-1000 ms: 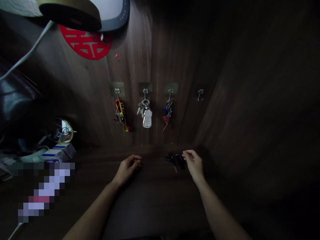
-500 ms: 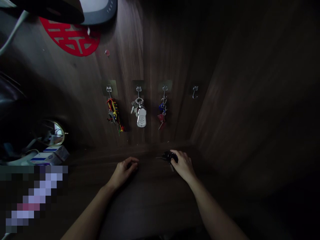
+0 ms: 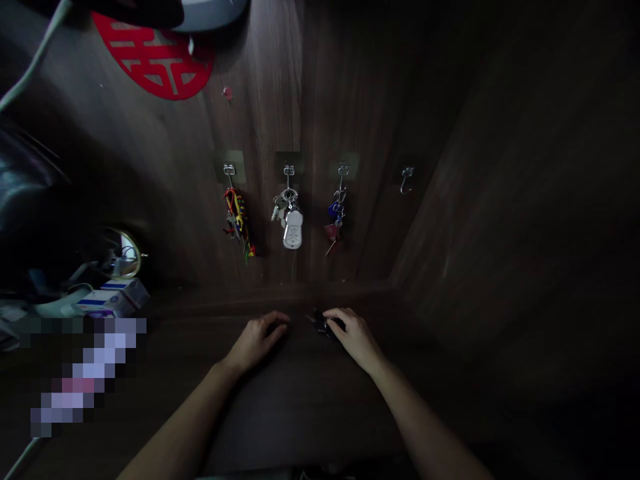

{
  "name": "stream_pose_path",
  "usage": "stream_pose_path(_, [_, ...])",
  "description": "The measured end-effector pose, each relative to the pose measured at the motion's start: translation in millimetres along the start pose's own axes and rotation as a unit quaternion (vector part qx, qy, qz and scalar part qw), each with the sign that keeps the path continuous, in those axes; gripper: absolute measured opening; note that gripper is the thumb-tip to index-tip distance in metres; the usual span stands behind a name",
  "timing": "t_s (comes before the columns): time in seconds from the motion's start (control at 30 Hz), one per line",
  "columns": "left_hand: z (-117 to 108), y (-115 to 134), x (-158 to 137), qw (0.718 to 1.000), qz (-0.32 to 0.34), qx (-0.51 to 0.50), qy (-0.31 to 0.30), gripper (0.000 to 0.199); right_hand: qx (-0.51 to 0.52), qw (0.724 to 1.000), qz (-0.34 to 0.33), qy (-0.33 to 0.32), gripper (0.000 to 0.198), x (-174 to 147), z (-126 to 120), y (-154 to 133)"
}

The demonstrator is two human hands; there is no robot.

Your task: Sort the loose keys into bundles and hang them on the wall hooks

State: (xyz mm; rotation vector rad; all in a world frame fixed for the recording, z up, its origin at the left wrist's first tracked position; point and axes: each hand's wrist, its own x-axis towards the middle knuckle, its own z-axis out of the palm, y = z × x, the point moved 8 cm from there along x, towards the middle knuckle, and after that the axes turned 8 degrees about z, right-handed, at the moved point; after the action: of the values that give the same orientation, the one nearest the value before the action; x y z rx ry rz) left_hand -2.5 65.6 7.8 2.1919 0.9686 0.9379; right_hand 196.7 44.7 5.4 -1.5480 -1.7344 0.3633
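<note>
My right hand point(image 3: 353, 333) pinches a dark bunch of keys point(image 3: 319, 323) between thumb and fingers, low over the brown wooden surface point(image 3: 290, 400). Part of the bunch is hidden by the fingers. To its left, my left hand point(image 3: 257, 339) rests on the same surface with fingers gently bent, thumb apart from them and nothing between. On the wall beyond hang keys with a colourful braided cord point(image 3: 239, 220), keys with a white remote point(image 3: 293, 230), and keys with blue and red tags point(image 3: 337, 217). A metal hook point(image 3: 407, 181) at the right bears nothing.
At left stand a small round mirror point(image 3: 131, 257) and white-and-blue boxes point(image 3: 114, 299), with a pixelated patch in front. A red paper cut-out point(image 3: 165, 67) is stuck on the wall, and a pale cable point(image 3: 40, 60) runs at upper left. A dark wooden side wall point(image 3: 480, 253) rises at right.
My right hand has moved a little left with the bunch of keys, nearer my left hand. The whole view has shifted slightly; the left hand keeps its pose.
</note>
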Motion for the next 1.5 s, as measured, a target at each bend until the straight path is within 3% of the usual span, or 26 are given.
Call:
stream_pose_path(0.23, [14,27,0,0.993,0.100,0.032,-0.047,0.025,0.106,0.992,0.038,-0.050,0.017,-4,26,-19])
stream_pose_path(0.4, [21,25,1,0.992,0.090,0.059,-0.061,0.044,0.198,0.977,0.052,-0.059,0.017,-2,35,-23])
stream_pose_path(0.7, [18,15,2,0.994,0.069,0.066,-0.051,0.038,0.315,0.942,0.115,-0.002,0.022,5,23,-7])
stream_pose_path(0.93, [8,8,4,0.999,0.048,0.012,-0.005,0.022,0.235,0.966,0.102,0.038,0.019,6,13,-6])
stream_pose_path(1.1, [0,-5,4,0.995,-0.036,-0.080,0.058,0.023,0.154,0.986,0.049,0.034,0.018,4,12,-15])
stream_pose_path(1.33, [-14,-18,3,0.949,-0.095,-0.244,0.177,0.026,0.055,0.998,-0.035,0.002,0.016,-1,19,-31])
stream_pose_path(1.5, [-13,-23,2,0.911,-0.121,-0.334,0.211,0.028,0.000,0.997,-0.075,0.025,0.016,-6,20,-43])
